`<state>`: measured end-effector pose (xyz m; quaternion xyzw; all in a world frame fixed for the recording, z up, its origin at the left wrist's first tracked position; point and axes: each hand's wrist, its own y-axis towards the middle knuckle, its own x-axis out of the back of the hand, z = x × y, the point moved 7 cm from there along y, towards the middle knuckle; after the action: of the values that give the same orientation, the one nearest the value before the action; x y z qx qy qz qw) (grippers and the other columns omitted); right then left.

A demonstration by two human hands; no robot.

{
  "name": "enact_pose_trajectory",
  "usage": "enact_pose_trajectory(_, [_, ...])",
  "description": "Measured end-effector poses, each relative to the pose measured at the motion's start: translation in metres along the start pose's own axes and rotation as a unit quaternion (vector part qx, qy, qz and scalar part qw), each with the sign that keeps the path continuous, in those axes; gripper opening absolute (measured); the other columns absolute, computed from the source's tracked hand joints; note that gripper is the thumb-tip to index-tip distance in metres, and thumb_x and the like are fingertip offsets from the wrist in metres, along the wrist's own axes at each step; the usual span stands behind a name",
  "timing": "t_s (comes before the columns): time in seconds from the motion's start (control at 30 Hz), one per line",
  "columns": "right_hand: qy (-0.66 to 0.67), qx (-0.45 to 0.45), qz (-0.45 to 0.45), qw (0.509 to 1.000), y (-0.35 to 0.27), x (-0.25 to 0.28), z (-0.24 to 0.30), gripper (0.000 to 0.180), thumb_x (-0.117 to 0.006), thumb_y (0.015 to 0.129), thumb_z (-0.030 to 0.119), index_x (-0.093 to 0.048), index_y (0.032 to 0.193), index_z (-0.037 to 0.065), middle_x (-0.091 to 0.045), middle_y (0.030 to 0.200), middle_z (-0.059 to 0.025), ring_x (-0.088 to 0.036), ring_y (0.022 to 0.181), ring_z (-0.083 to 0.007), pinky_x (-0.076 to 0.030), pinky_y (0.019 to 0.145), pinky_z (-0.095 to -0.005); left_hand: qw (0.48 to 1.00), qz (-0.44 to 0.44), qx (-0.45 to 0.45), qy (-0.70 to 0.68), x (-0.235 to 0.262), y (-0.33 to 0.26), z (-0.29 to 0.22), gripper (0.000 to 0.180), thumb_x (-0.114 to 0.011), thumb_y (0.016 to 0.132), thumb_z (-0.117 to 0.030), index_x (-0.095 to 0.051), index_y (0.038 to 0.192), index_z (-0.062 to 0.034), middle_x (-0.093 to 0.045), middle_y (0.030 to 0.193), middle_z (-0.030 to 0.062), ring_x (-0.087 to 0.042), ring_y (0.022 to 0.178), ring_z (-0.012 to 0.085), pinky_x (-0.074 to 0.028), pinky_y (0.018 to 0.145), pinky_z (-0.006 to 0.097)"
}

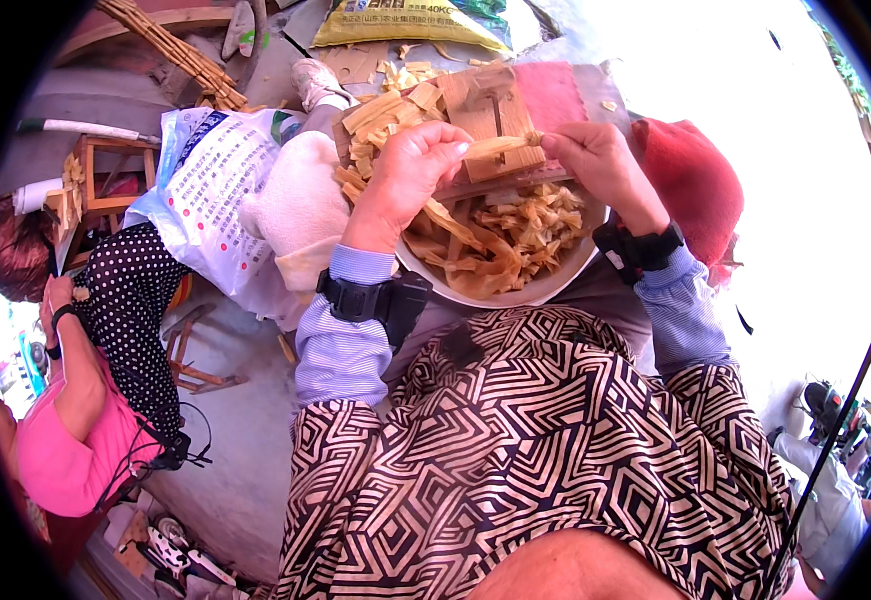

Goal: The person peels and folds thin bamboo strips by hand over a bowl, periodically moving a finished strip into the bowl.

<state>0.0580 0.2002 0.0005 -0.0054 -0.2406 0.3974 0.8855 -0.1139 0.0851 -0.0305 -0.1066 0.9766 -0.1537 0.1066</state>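
Head cam: L hand (414, 168) & R hand (601, 162) are pinching opp. ends of a tan strip (494, 148) near the bowl's (486, 302) far side. Prob. mid-job: loose pcs (541, 232) are heaping up inside; more strips (381, 112) are lying beyond, maybe unworked.

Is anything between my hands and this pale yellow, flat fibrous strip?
Nothing visible: your left hand and right hand pinch the pale yellow, flat fibrous strip at opposite ends. The brown, wooden-looking board shows behind it in this view, not in between.
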Motion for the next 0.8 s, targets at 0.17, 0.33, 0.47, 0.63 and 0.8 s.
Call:
enact_pose_trajectory(0.17, [-0.019, 0.026, -0.037, 0.999, 0.008, 0.002, -0.007, 0.027, -0.063, 0.09, 0.021, -0.059, 0.078, -0.004, -0.044, 0.057, -0.0032, -0.042, 0.056, -0.0087, -0.041, 0.054, -0.0291, 1.0, -0.021, 0.011, 0.003, 0.001, 0.008, 0.002, 0.013, -0.061, 0.089, -0.011, -0.06, 0.1, -0.0036, -0.054, 0.074, -0.0049, -0.044, 0.059, 0.0016, -0.033, 0.05, 0.016])
enact_pose_trajectory(0.33, [-0.058, 0.034, -0.035, 0.997, 0.018, 0.001, -0.015, 0.028, -0.063, 0.088, 0.021, -0.06, 0.078, -0.004, -0.049, 0.057, -0.009, -0.045, 0.055, -0.0113, -0.042, 0.054, -0.0305, 0.998, -0.049, -0.022, 0.043, 0.004, 0.022, 0.011, 0.011, -0.063, 0.087, -0.01, -0.061, 0.096, -0.0027, -0.058, 0.071, -0.0015, -0.048, 0.059, 0.0041, -0.037, 0.051, 0.019])
enact_pose_trajectory(0.47, [-0.19, 0.014, -0.027, 0.981, 0.022, -0.002, -0.024, 0.023, -0.063, 0.089, 0.018, -0.064, 0.082, -0.004, -0.053, 0.063, -0.0006, -0.048, 0.06, -0.008, -0.042, 0.055, -0.0266, 0.885, -0.194, -0.147, 0.397, 0.003, 0.025, -0.004, 0.01, -0.059, 0.083, -0.012, -0.063, 0.088, -0.0051, -0.064, 0.074, 0.0181, -0.063, 0.074, 0.0372, -0.049, 0.065, 0.043])
enact_pose_trajectory(0.63, [-0.038, 0.025, -0.02, 0.999, -0.004, 0.003, -0.031, 0.022, -0.06, 0.091, 0.016, -0.065, 0.083, -0.004, -0.056, 0.059, -0.0042, -0.052, 0.059, -0.0077, -0.046, 0.056, -0.0258, 0.974, -0.136, -0.073, 0.168, 0.015, 0.0, 0.016, 0.012, -0.058, 0.091, -0.013, -0.06, 0.095, -0.0015, -0.054, 0.069, -0.002, -0.048, 0.058, 0.0042, -0.038, 0.051, 0.021])
enact_pose_trajectory(0.8, [0.115, -0.089, 0.08, 0.986, -0.033, -0.015, -0.034, 0.017, -0.058, 0.092, 0.011, -0.067, 0.092, -0.004, -0.057, 0.067, 0.0024, -0.05, 0.061, -0.0041, -0.042, 0.055, -0.0187, 0.991, -0.031, 0.001, -0.132, -0.016, -0.029, 0.021, 0.014, -0.061, 0.089, -0.011, -0.058, 0.101, -0.0035, -0.049, 0.072, -0.0054, -0.04, 0.057, 0.0018, -0.033, 0.051, 0.017])
